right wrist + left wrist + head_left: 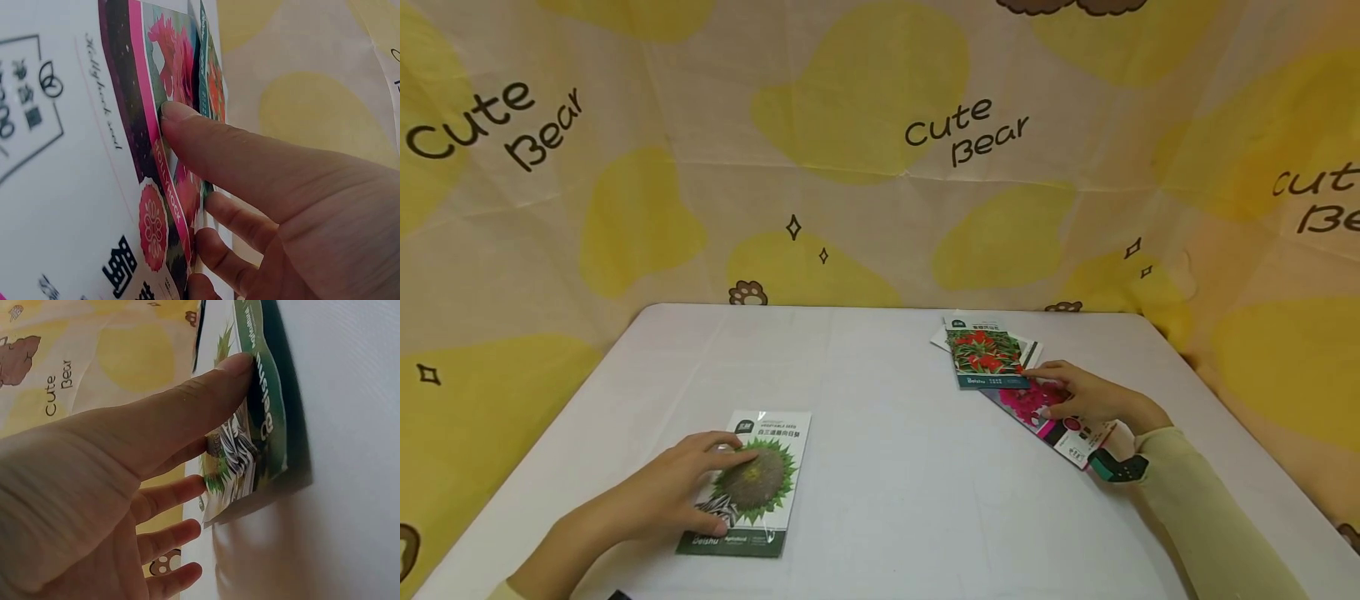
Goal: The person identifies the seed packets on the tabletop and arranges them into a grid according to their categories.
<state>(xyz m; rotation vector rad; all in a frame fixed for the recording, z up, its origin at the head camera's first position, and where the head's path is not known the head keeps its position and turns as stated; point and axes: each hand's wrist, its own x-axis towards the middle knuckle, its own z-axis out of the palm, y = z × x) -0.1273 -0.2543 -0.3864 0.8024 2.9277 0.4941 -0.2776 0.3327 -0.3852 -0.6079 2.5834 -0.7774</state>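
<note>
A seed packet with a sunflower head (763, 479) lies on the near left of the white table, its bottom band dark green. My left hand (681, 483) rests on it with fingers spread. In the left wrist view its thumb (219, 381) touches the green band. At the far right lies a pink hollyhock packet (1033, 404), partly under a packet with red flowers (985, 354). My right hand (1093, 396) rests on the hollyhock packet, index fingertip at the red-flower packet's edge. The right wrist view shows the thumb (212, 137) laid across the pink flower picture.
Another whitish packet (1032, 352) shows from beneath the red-flower one. The white table (880, 467) ends at a yellow patterned cloth (850, 225) hanging behind it and along both sides. A dark green band (1116, 467) is on the right wrist.
</note>
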